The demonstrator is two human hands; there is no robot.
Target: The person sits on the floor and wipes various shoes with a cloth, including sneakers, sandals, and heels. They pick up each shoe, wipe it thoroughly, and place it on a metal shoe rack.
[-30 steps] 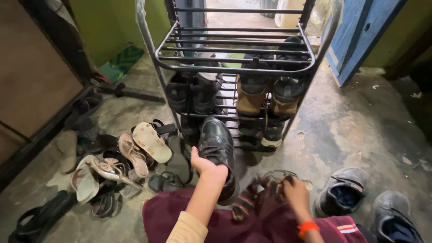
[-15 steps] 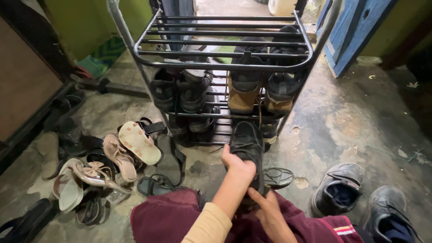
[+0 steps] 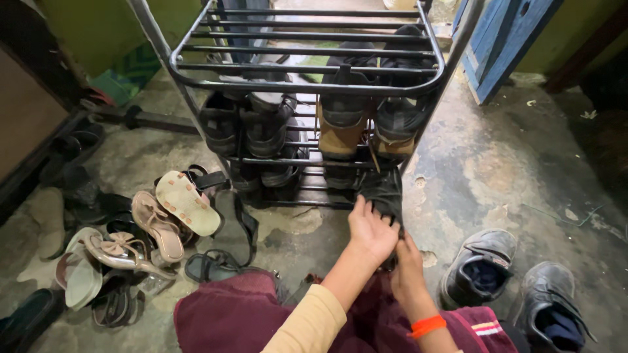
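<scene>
concrete floor [image 3: 523, 163], shoe rack [image 3: 307, 85], left hand [image 3: 371, 229] and right hand [image 3: 409, 274] gripping black shoe [image 3: 384, 191]

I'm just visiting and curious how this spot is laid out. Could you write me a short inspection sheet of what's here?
Surface: worn, stained concrete floor.
Job's things: black shoe at the foot of the metal shoe rack, whose shelves hold boots and shoes.
Clutter: pile of sandals on the left; two dark shoes on the right.
Hands: left hand and right hand both grip the black shoe.
Cables: nothing seen.
Surroundings: blue door, green wall.
</scene>
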